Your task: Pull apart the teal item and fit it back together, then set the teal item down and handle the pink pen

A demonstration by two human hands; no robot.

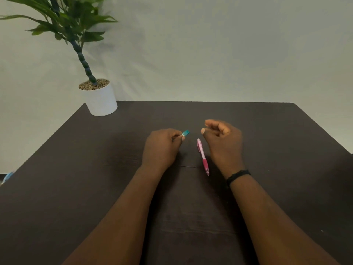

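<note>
Left hand (161,148): fingers pinch a small teal cap (185,133) at frame centre, its free end pointing right and slightly up.

Right hand (222,139): fingers loosely curled, holding nothing, hovering just right of the pen.

Pink pen (203,156): lies on the table (76,169) between the hands; long axis near vertical in frame, darker grip and tip toward the lower edge.

Step, as judged: cap off, pen set down. A next move would call for gripping the pen's barrel.

Potted plant (99,96): upper left.
</note>
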